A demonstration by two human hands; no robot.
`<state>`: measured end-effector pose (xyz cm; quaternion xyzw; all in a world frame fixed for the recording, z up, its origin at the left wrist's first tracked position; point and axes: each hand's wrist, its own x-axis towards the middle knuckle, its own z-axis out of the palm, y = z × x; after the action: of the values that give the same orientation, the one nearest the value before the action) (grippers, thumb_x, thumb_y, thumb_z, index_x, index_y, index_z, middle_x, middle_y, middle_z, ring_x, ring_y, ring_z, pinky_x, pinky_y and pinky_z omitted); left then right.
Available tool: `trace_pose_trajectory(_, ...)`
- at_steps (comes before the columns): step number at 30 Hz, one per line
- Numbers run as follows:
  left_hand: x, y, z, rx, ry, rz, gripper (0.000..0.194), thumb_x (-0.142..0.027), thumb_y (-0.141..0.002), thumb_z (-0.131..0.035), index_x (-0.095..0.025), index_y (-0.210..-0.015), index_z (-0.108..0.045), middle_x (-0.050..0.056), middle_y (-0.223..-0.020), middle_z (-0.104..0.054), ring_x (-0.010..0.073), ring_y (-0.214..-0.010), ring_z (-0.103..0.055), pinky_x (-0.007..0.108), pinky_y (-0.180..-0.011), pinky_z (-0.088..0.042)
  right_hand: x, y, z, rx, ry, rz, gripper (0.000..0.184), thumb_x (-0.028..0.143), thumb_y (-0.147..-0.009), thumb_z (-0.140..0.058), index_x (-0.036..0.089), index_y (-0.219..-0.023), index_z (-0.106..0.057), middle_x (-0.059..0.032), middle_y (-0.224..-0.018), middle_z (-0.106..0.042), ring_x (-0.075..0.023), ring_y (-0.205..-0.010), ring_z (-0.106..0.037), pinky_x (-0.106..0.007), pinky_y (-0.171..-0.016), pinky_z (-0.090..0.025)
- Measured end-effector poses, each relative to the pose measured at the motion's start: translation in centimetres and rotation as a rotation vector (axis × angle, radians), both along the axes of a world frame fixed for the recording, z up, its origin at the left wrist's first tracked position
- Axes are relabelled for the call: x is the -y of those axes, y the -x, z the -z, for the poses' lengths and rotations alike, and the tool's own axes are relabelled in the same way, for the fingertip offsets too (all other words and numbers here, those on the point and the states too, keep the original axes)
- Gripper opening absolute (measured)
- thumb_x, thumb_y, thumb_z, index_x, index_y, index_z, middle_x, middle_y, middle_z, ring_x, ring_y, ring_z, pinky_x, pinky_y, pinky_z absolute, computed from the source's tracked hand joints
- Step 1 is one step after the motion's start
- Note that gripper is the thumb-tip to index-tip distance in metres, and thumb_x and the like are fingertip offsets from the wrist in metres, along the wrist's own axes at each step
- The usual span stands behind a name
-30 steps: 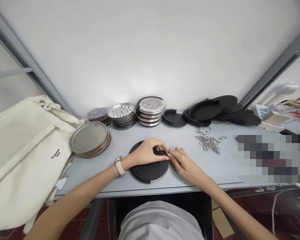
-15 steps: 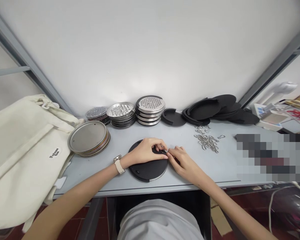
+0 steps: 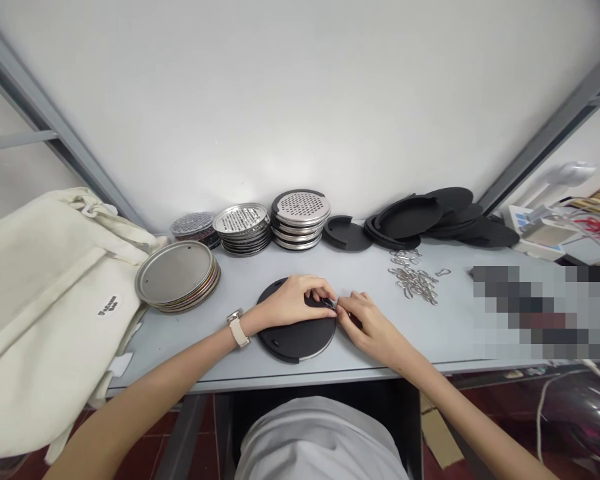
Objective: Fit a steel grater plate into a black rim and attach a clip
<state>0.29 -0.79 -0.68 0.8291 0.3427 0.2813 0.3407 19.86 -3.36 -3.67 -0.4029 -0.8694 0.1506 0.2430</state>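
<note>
A round black disc (image 3: 300, 340) with a metal plate edge along its lower right rim lies flat near the front of the table. Over its upper part rests my left hand (image 3: 300, 298), thumb and fingers pinched on a small metal carabiner clip (image 3: 331, 304) by the disc's right edge. My right hand (image 3: 367, 327) is closed too, its thumb and forefinger meeting the left fingertips at the clip. The fingers partly hide the clip, and I cannot tell whether it passes through the disc.
Behind stand stacks of round grater plates (image 3: 243, 223), silver-and-black discs (image 3: 301, 217) and plain metal discs (image 3: 175, 273). Black holders (image 3: 410, 220) are piled at back right, with loose carabiner clips (image 3: 415, 283) before them. A cream bag (image 3: 55, 320) is at left; a blurred patch covers the right.
Both hands stay at the disc's right edge with almost no movement. The clip between the fingertips shows slightly more.
</note>
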Motion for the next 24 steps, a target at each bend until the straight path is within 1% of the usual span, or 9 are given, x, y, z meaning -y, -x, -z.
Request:
trace_pose_trajectory(7,-0.09,0.06,-0.04,0.005,0.017,-0.005,0.020,-0.026,-0.074,-0.070,-0.016,-0.091,-0.066,0.000,-0.080,-0.064,0.0105,-0.076,-0.056,0.021,-0.070,-0.044,-0.01,0.03,-0.03,0.002,0.009,-0.017,0.028,0.020,-0.094,-0.034,0.020,-0.067,-0.041,0.0009,-0.061,-0.046,-0.0161,-0.064,-0.042,-0.031,-0.069,-0.034)
trace_pose_trajectory(14,0.09,0.01,-0.14,0.023,0.071,0.014,0.017,-0.021,-0.076,-0.068,-0.016,-0.092,-0.066,0.000,-0.083,-0.066,0.0101,-0.077,-0.058,0.020,-0.071,-0.044,0.08,-0.11,-0.17,-0.002,0.018,-0.029,0.028,0.019,-0.094,-0.034,0.020,-0.066,-0.039,0.0013,-0.059,-0.044,-0.0159,-0.064,-0.041,-0.031,-0.069,-0.035)
trace_pose_trajectory(21,0.12,-0.09,-0.21,0.018,-0.003,0.025,0.017,-0.021,-0.075,-0.068,-0.016,-0.091,-0.066,0.001,-0.083,-0.064,0.0107,-0.075,-0.056,0.022,-0.072,-0.045,0.11,-0.26,-0.20,0.004,0.030,-0.050,0.027,0.018,-0.095,-0.032,0.020,-0.071,-0.044,-0.0010,-0.066,-0.050,-0.0167,-0.066,-0.042,-0.033,-0.070,-0.036)
trace_pose_trajectory(24,0.13,-0.10,-0.25,-0.001,-0.003,0.024,0.017,-0.021,-0.076,-0.067,-0.016,-0.091,-0.065,0.001,-0.083,-0.063,0.0110,-0.076,-0.056,0.022,-0.072,-0.045,0.11,-0.32,-0.14,-0.001,0.028,-0.055,0.027,0.018,-0.095,-0.032,0.020,-0.072,-0.045,-0.0013,-0.066,-0.051,-0.0170,-0.066,-0.043,-0.034,-0.071,-0.036)
